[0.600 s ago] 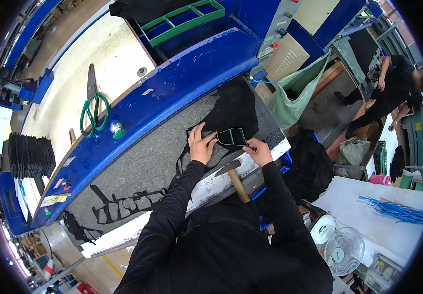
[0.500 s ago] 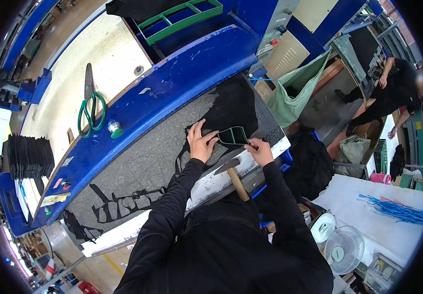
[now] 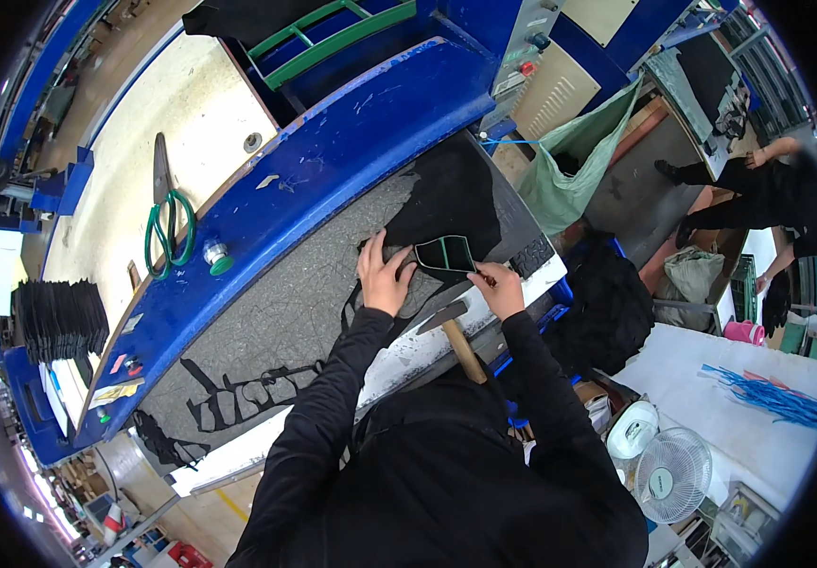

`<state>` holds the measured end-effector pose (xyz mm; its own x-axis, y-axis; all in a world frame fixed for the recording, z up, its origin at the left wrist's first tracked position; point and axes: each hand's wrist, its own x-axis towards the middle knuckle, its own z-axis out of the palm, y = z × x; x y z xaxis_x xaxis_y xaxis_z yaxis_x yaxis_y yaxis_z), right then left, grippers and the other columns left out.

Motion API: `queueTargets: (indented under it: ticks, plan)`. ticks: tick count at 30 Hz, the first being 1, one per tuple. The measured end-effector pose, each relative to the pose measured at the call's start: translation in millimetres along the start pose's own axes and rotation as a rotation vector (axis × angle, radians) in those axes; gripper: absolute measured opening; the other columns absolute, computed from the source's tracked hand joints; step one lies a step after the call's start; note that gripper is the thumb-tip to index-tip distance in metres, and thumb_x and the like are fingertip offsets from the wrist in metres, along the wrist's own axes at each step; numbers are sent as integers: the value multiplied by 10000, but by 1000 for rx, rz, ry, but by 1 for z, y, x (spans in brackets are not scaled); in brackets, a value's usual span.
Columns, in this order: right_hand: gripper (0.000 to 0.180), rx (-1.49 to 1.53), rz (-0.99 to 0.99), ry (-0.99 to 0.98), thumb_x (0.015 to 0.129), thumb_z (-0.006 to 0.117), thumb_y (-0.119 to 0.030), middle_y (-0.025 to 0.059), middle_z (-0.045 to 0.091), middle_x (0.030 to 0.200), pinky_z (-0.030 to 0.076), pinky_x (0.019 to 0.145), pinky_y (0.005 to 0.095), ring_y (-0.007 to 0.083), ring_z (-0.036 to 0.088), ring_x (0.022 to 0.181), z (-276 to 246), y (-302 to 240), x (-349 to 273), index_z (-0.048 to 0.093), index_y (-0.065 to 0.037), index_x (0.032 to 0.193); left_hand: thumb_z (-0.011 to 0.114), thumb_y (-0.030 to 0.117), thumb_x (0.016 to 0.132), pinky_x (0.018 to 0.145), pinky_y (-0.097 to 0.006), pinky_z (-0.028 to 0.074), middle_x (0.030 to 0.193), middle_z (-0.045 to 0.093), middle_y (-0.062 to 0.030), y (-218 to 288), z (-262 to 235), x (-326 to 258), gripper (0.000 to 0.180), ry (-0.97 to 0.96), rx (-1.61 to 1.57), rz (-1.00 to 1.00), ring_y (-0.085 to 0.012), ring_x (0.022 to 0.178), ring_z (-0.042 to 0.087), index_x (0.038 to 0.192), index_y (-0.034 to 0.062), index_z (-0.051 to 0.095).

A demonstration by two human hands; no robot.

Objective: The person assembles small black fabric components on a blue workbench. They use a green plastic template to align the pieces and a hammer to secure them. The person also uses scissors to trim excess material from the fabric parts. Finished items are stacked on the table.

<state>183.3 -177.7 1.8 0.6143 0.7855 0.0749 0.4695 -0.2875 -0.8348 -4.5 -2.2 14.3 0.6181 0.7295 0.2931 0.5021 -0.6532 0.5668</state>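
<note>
A small thin-walled cutting die (image 3: pixel 445 254), edged in pale green with bars across its middle, rests on black sheet material (image 3: pixel 456 194) on a grey cutting board (image 3: pixel 276 284). My right hand (image 3: pixel 500 289) pinches the die's near right corner between thumb and fingers. On the other side, my left hand (image 3: pixel 385 276) lies on the material with fingers apart, its thumb close to the die's left edge. A hammer (image 3: pixel 463 348) with a wooden handle lies at the board's near edge, just below both hands.
Black cut-out scraps (image 3: pixel 247 393) lie to the left. A blue machine beam (image 3: pixel 333 142) runs behind the board. Green-handled scissors (image 3: pixel 169 222) and stacked black pieces (image 3: pixel 58 320) are on the pale table. A green sack (image 3: pixel 579 185) hangs at right; a person (image 3: pixel 777 189) stands beyond.
The die was tilted up between both hands; now it lies flatter on the black material. My left hand has moved slightly away from it. The person at right has shifted.
</note>
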Motion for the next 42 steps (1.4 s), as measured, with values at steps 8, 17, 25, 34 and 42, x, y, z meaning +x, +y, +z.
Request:
queueTargets:
  ticks: [8, 17, 25, 34, 42]
  plan:
    - [281, 280, 208, -42, 913, 625, -12, 123, 703, 886, 535, 693, 338, 229, 662, 713, -34, 25, 17, 719, -39, 1176, 809, 224, 794, 879, -426, 414, 990, 642, -31, 10, 2, -15, 198, -22, -41, -45, -273, 1005, 577, 960, 130, 757]
    - [252, 29, -70, -317, 794, 790, -38, 98, 640, 830, 516, 660, 354, 230, 645, 712, -28, 2, 37, 724, -13, 1036, 893, 280, 675, 953, -420, 384, 1082, 545, -31, -7, -7, 22, 492, -211, -153, -60, -263, 1064, 494, 1143, 209, 756]
    - [227, 16, -26, -218, 776, 811, -59, 90, 593, 780, 508, 635, 327, 203, 628, 674, -19, 8, 26, 731, -6, 982, 897, 274, 668, 923, -400, 384, 1069, 561, -21, -5, -4, 19, 495, -189, -143, -40, -249, 1042, 500, 1142, 220, 764]
    - [396, -159, 66, -455, 866, 753, -282, 178, 606, 1028, 495, 888, 448, 373, 597, 1013, -30, -53, -103, 657, -10, 1138, 885, 225, 652, 948, -439, 403, 1084, 556, -52, 3, -12, 19, 505, -176, -98, -57, -290, 1076, 510, 1135, 202, 742]
    - [360, -338, 129, -541, 744, 709, -212, 224, 689, 895, 526, 776, 545, 434, 674, 865, -61, -49, -69, 621, -61, 1058, 844, 259, 674, 947, -449, 389, 1132, 515, -102, 10, -12, 26, 587, -238, 1, -5, -323, 1106, 475, 1228, 188, 664]
